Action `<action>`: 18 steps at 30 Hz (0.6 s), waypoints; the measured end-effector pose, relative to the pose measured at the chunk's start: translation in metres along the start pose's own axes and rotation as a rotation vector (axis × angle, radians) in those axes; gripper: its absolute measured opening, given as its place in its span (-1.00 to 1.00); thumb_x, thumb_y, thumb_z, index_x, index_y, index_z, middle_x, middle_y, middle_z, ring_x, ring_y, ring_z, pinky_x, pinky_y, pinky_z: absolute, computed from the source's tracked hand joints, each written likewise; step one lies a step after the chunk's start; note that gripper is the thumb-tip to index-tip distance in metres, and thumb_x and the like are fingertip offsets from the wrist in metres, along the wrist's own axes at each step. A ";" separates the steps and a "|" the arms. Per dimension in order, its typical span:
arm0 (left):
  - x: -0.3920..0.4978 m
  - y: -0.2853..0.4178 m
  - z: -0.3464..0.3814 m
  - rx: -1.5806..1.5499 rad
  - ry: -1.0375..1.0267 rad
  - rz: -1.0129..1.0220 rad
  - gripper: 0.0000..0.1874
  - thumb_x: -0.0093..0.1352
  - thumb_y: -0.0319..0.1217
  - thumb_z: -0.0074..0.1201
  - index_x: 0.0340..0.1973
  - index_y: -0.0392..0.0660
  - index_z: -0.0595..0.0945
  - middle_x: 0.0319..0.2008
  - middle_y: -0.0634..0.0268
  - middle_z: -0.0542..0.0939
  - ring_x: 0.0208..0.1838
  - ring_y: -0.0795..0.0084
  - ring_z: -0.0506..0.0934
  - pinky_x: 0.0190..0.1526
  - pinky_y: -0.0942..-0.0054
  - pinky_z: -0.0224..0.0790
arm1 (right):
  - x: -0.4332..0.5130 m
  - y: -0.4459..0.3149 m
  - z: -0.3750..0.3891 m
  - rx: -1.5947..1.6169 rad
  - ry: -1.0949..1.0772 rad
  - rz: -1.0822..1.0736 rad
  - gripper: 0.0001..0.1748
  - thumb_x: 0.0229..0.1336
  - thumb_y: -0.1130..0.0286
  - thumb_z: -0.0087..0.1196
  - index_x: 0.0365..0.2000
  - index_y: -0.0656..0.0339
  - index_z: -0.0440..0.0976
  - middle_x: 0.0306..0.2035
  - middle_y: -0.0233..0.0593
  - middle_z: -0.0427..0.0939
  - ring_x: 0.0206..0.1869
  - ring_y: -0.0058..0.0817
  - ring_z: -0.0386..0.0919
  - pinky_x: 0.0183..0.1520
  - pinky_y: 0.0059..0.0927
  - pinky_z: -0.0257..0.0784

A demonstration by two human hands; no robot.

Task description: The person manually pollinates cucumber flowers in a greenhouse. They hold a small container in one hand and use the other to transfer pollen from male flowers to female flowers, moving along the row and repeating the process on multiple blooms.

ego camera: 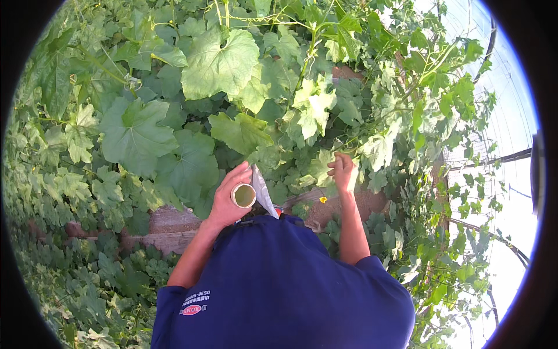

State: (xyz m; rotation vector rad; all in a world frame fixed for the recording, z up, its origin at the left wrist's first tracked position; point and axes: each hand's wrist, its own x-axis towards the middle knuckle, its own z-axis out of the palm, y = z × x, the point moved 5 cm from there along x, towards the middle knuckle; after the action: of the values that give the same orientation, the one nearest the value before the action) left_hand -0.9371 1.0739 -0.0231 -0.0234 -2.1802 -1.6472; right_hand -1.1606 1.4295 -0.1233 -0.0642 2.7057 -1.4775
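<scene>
My left hand (223, 201) is wrapped around a small round cup or tube (243, 195). Its pale rim faces up, and the inside looks yellowish; whether it holds liquid I cannot tell. Just right of it, a whitish sheet or bag (260, 185) rises from my waist, with a small orange-red item (279, 212) at its foot. My right hand (344, 172) is raised among the vine leaves, fingers curled, beside a pale sunlit leaf (321, 168). Anything pinched between those fingers is too small to make out. A yellow flower (323, 200) shows below and left of that hand.
Dense cucurbit vines with broad lobed leaves (222, 63) surround me in front and at both sides. Stems and tendrils (310, 48) cross at the top. Brown soil and a pale ground strip (170, 231) show between rows. Bright sheeting with dark curved supports (492, 161) stands at right.
</scene>
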 end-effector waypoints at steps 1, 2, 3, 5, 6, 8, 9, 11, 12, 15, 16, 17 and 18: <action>0.000 0.001 -0.003 0.048 0.018 0.003 -0.30 0.14 -0.69 0.42 0.25 -0.19 0.66 0.47 -0.01 0.52 0.28 0.22 0.67 0.23 0.34 0.57 | -0.027 -0.025 0.031 0.117 -0.194 -0.077 -0.63 0.49 0.35 -0.01 0.12 0.28 0.64 -0.34 -0.14 0.77 -0.48 -0.42 0.73 -0.32 -0.30 0.64; -0.001 0.001 -0.006 0.076 0.037 0.001 -0.31 0.15 -0.68 0.43 0.25 -0.19 0.66 0.47 -0.01 0.52 0.30 0.22 0.66 0.24 0.34 0.57 | -0.050 -0.042 0.062 0.047 -0.345 -0.048 -0.62 0.51 0.39 0.00 0.21 0.23 0.59 -0.35 -0.18 0.77 -0.51 -0.49 0.71 -0.37 -0.39 0.63; -0.002 -0.001 -0.008 0.098 0.052 -0.012 -0.31 0.15 -0.67 0.43 0.24 -0.19 0.66 0.46 -0.01 0.53 0.31 0.22 0.65 0.24 0.35 0.56 | -0.071 -0.055 0.092 -0.018 -0.523 -0.015 -0.58 0.53 0.43 0.01 0.31 0.18 0.54 -0.36 -0.21 0.78 -0.54 -0.57 0.68 -0.41 -0.47 0.61; -0.004 -0.006 -0.010 0.075 0.093 -0.021 -0.29 0.11 -0.72 0.33 0.25 -0.23 0.64 0.50 -0.01 0.49 0.47 0.16 0.53 0.38 0.27 0.44 | -0.109 -0.080 0.128 -0.014 -1.014 -0.091 -0.31 0.40 0.47 0.11 0.51 0.03 0.34 -0.22 -0.05 0.79 -0.34 -0.29 0.79 -0.18 -0.25 0.72; -0.006 -0.009 -0.011 0.055 0.123 -0.037 -0.27 0.11 -0.73 0.33 0.27 -0.22 0.63 0.51 0.01 0.48 0.40 0.19 0.58 0.35 0.28 0.47 | -0.114 -0.094 0.135 -0.198 -1.013 -0.363 -0.19 0.34 0.47 0.15 0.56 -0.02 0.24 -0.14 0.04 0.77 -0.20 -0.13 0.78 -0.03 -0.15 0.70; -0.010 -0.013 -0.009 0.027 0.157 -0.048 -0.19 0.11 -0.76 0.32 0.34 -0.16 0.60 0.55 0.05 0.44 0.20 0.34 0.67 0.25 0.32 0.54 | -0.110 -0.108 0.143 -0.387 -1.148 -0.552 0.01 0.24 0.40 0.26 0.63 -0.09 0.07 0.06 0.22 0.70 0.12 0.17 0.68 0.27 0.09 0.56; -0.013 -0.014 -0.008 0.003 0.175 -0.058 -0.18 0.11 -0.76 0.32 0.36 -0.15 0.60 0.55 0.06 0.43 0.19 0.35 0.67 0.25 0.32 0.54 | -0.097 -0.117 0.144 -0.403 -1.067 -0.541 -0.17 0.28 0.41 0.26 0.53 -0.01 0.29 0.06 0.12 0.72 0.05 0.04 0.74 0.16 -0.03 0.63; -0.015 -0.014 -0.007 -0.031 0.196 -0.077 -0.15 0.11 -0.75 0.32 0.38 -0.13 0.58 0.56 0.07 0.41 0.16 0.38 0.68 0.24 0.33 0.54 | -0.061 -0.149 0.152 -0.247 -0.893 -0.519 -0.41 0.33 0.40 0.28 0.36 0.07 0.53 0.04 0.02 0.74 -0.05 -0.14 0.76 0.04 -0.19 0.67; -0.016 -0.014 -0.006 -0.018 0.199 -0.087 -0.14 0.11 -0.75 0.32 0.38 -0.12 0.58 0.57 0.08 0.40 0.17 0.38 0.67 0.24 0.33 0.54 | -0.044 -0.169 0.151 -0.180 -0.786 -0.575 -0.51 0.35 0.40 0.28 0.27 0.11 0.60 0.03 -0.01 0.73 -0.10 -0.23 0.75 -0.01 -0.26 0.66; -0.020 -0.009 -0.002 0.036 0.228 -0.126 -0.14 0.10 -0.75 0.32 0.39 -0.11 0.57 0.57 0.09 0.41 0.17 0.37 0.67 0.23 0.33 0.54 | -0.003 -0.239 0.155 -0.098 -0.670 -0.797 -0.49 0.38 0.39 0.30 0.30 0.11 0.57 0.06 -0.12 0.72 -0.18 -0.38 0.71 -0.09 -0.34 0.65; -0.022 -0.007 -0.001 0.025 0.248 -0.154 -0.18 0.14 -0.68 0.43 0.37 -0.10 0.60 0.53 0.08 0.45 0.19 0.34 0.68 0.24 0.33 0.57 | 0.005 -0.257 0.163 -0.022 -0.724 -0.738 -0.43 0.39 0.39 0.30 0.36 0.13 0.50 0.10 -0.13 0.70 -0.15 -0.40 0.72 -0.09 -0.36 0.65; -0.024 -0.004 0.000 0.054 0.265 -0.166 -0.18 0.14 -0.68 0.43 0.37 -0.10 0.60 0.53 0.08 0.45 0.20 0.33 0.68 0.24 0.33 0.57 | 0.008 -0.278 0.168 0.152 -0.776 -0.771 -0.37 0.40 0.40 0.30 0.41 0.14 0.43 0.15 -0.13 0.69 -0.12 -0.42 0.72 -0.09 -0.38 0.65; -0.026 -0.001 -0.002 0.083 0.281 -0.173 -0.18 0.14 -0.69 0.42 0.37 -0.10 0.60 0.53 0.08 0.45 0.20 0.33 0.68 0.24 0.32 0.57 | 0.019 -0.299 0.172 0.172 -0.703 -0.800 -0.28 0.36 0.36 0.34 0.44 0.14 0.34 0.14 -0.07 0.69 -0.09 -0.35 0.74 0.00 -0.31 0.65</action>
State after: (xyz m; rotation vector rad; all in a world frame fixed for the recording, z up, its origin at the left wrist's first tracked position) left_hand -0.9126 1.0782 -0.0323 0.4067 -2.0782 -1.5395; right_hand -1.1651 1.1219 0.0350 -1.4750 2.0124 -1.4085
